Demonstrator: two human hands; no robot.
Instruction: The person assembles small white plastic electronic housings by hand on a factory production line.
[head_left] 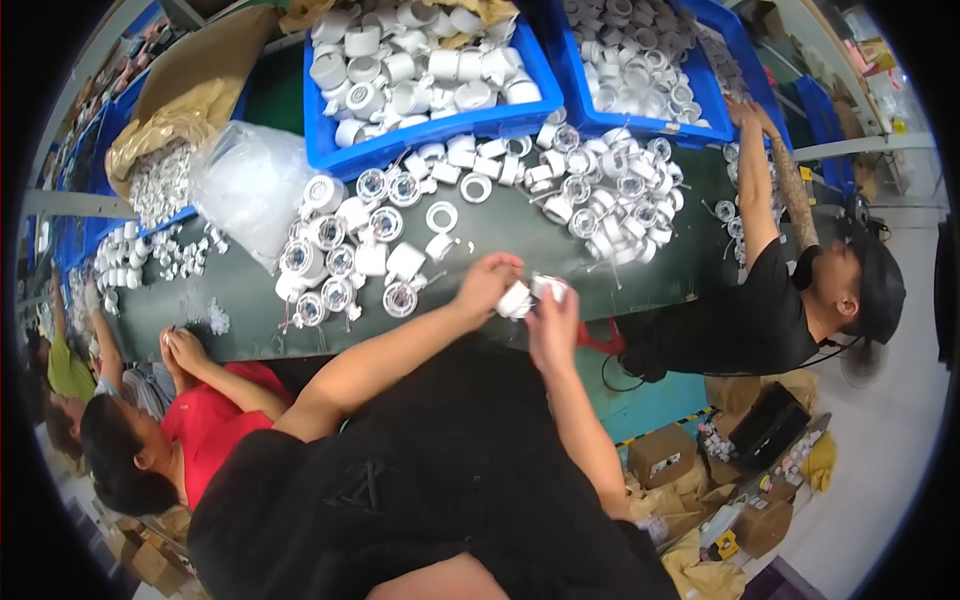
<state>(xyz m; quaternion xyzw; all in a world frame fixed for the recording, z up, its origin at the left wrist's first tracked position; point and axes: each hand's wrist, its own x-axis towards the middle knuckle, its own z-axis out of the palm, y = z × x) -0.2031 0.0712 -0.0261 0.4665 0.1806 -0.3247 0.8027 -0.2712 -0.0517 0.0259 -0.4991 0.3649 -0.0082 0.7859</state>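
Over the near edge of the green work table (520, 240), my two hands are close together. My left hand (488, 284) is closed on a white plastic cylindrical housing (515, 301). Beside it, my right hand (554, 325) grips a second small white plastic part (548, 287); its exact shape is partly hidden by the fingers. Whether the two parts touch is hard to tell. Just beyond my left hand lie a white cylindrical cap (440, 247) and a white ring (441, 216). Assembled white units with clear round fronts (400, 298) are piled to the left.
Two blue bins (430, 128) (655, 126) full of white parts stand at the back. Another pile of white units (610, 190) lies right of centre. A clear plastic bag (255, 185) rests at left. One co-worker in red (225, 420) sits left; another in black (740, 310) reaches at right.
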